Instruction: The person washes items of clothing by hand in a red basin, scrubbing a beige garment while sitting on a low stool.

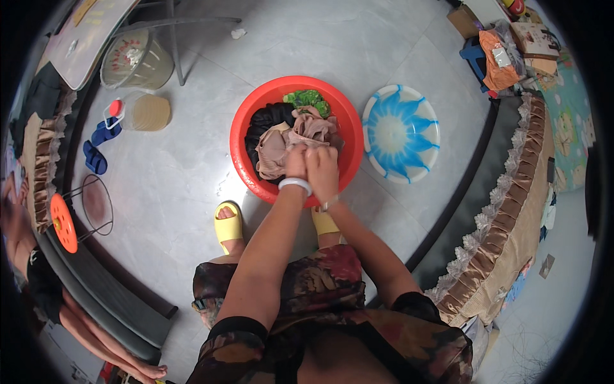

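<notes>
A red plastic basin (246, 169) stands on the floor in front of my feet. It holds a pinkish-beige garment (314, 126), a black cloth (268, 116) and a green patterned cloth (308, 98). My left hand (296, 162), with a pale bangle at its wrist, is closed on the beige garment near the basin's front. Pressed against it, my right hand (322, 168) grips the same garment; a thin bracelet circles that wrist. Both sets of fingers are partly hidden in the fabric.
A white and blue plastic basin (401, 134) sits right of the red one. To the left are a jug of cloudy liquid (144, 111), blue slippers (96, 158), a waste bin (158, 67) and an orange-topped rack (64, 223). Another person's legs (96, 331) rest at lower left.
</notes>
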`<act>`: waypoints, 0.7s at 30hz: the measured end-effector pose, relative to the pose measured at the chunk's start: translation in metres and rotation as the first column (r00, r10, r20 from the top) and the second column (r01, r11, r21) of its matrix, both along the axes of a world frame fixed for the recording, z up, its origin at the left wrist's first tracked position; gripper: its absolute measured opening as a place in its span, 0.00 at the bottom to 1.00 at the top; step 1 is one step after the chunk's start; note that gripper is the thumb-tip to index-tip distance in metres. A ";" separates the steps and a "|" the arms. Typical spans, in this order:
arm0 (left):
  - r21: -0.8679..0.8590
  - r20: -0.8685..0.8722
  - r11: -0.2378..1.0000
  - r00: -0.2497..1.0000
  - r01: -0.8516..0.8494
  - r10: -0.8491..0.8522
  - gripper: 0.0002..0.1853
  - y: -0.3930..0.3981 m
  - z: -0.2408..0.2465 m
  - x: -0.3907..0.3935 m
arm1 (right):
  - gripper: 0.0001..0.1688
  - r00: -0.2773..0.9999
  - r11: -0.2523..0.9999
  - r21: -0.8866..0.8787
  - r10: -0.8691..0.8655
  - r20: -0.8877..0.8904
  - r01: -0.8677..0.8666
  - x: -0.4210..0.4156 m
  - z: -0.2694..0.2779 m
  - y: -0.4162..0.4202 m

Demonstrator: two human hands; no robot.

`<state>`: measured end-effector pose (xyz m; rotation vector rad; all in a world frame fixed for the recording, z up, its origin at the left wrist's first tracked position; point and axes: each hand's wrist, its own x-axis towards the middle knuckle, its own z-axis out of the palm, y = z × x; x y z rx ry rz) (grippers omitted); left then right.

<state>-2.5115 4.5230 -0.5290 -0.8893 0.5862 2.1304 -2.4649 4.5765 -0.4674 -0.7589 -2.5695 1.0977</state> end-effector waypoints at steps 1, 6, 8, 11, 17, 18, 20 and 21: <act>-0.121 -0.019 0.992 0.999 -0.028 0.026 0.14 0.007 -0.015 0.005 | 0.20 0.976 0.989 -0.128 -0.043 0.213 0.071 -0.020 -0.013 0.018; -0.120 -0.128 0.989 0.989 -0.091 0.075 0.15 0.036 -0.013 0.016 | 0.18 0.964 0.982 -0.099 -0.138 0.228 0.164 -0.034 -0.045 0.061; 0.007 -0.234 1.000 0.972 0.029 -0.027 0.28 -0.011 -0.049 -0.006 | 0.12 0.994 0.988 -0.145 0.067 0.090 -0.053 -0.020 -0.002 0.009; 0.119 -0.209 0.987 0.974 0.110 -0.083 0.26 -0.019 -0.028 -0.015 | 0.12 0.988 0.985 -0.157 0.047 -0.145 -0.070 -0.001 0.038 -0.029; -0.235 -0.111 0.969 0.988 0.080 -0.108 0.22 0.024 0.008 0.006 | 0.23 0.925 0.927 -0.207 -0.249 0.287 0.313 -0.045 -0.016 0.053; -0.204 -0.174 0.979 0.983 0.023 -0.060 0.21 0.023 0.019 0.007 | 0.25 0.926 0.937 -0.136 -0.280 0.252 0.321 -0.038 -0.021 0.051; -0.145 -0.207 0.982 0.975 -0.117 0.085 0.16 0.021 0.014 0.005 | 0.34 0.933 0.945 0.002 -0.325 0.153 0.328 -0.027 -0.027 0.033; -0.144 -0.234 0.978 0.966 -0.149 0.112 0.16 0.016 0.006 0.000 | 0.38 0.958 0.903 -0.321 -0.263 0.111 0.285 -0.027 -0.023 0.023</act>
